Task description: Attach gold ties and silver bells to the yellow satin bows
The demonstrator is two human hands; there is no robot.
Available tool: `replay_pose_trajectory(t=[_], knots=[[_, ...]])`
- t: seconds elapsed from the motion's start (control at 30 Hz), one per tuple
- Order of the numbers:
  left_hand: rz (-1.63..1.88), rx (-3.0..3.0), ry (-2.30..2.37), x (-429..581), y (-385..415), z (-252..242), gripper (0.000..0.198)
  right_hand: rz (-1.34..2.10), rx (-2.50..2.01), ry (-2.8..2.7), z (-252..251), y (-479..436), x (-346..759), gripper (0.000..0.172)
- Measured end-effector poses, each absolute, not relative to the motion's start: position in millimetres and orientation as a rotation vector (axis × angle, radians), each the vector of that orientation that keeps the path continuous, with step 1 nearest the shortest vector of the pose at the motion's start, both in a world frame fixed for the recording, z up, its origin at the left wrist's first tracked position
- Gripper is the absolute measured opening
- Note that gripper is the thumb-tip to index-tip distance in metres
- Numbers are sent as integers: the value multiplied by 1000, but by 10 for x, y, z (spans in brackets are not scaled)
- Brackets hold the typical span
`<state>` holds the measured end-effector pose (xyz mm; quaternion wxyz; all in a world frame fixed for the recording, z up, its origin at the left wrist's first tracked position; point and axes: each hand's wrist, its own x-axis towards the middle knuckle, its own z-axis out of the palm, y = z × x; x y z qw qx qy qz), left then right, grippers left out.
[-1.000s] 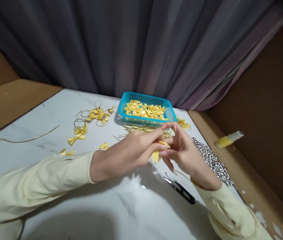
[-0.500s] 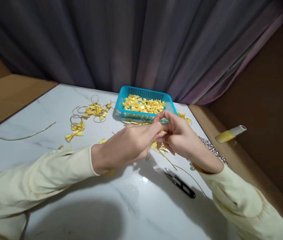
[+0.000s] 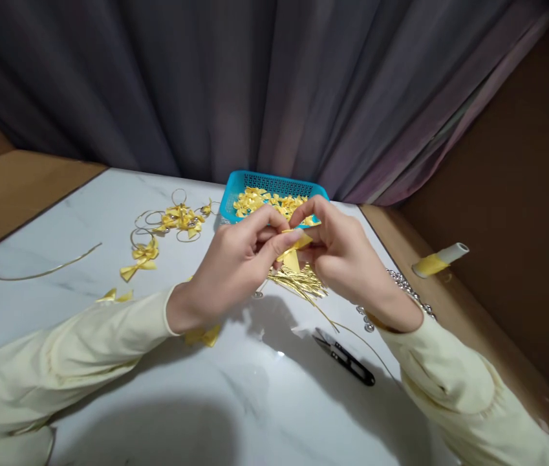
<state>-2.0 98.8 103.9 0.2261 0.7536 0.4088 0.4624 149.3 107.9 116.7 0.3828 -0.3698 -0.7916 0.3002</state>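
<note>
A yellow ribbon bow (image 3: 293, 255) is held up between my hands, in front of the basket. The thumb and fingers of my left hand (image 3: 240, 252) pinch it from the left. My right hand (image 3: 346, 255) closes on its other side, with the fingertips partly hidden behind the ribbon. A small silver bell (image 3: 258, 294) hangs or lies just below my left hand; I cannot tell which. Beneath the hands lies a bundle of gold wire ties (image 3: 306, 281) on the white table (image 3: 255, 401).
A blue basket (image 3: 228, 206) of yellow bows stands at the back. Bows with wire loops (image 3: 177, 217) lie at left, near a single gold wire (image 3: 41, 272). Black thread snips (image 3: 346, 359) lie at front right. Silver bells (image 3: 403, 281) and a white tube (image 3: 441, 259) are farther right.
My left hand has turned and its fingers have curled, so the yellow bow now shows between the hands. The view has shifted slightly.
</note>
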Motion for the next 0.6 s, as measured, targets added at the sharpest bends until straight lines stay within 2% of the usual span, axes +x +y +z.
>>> replay_pose_trajectory(t=[0.13,0.27,0.43,0.6], knots=[[1198,1750,1086,2,990,1134,14,493,-938,-2047,1175,1038,1460,39],[973,1560,989,-39,1046,1151,14,218,-959,-2091,1142,999,1474,41],[874,1799,1086,-195,1088,1128,18,45,-1052,-2225,1053,896,1598,51],[605,1897,993,-239,1027,1193,40,-48,-1095,-2365,1038,762,1631,48]])
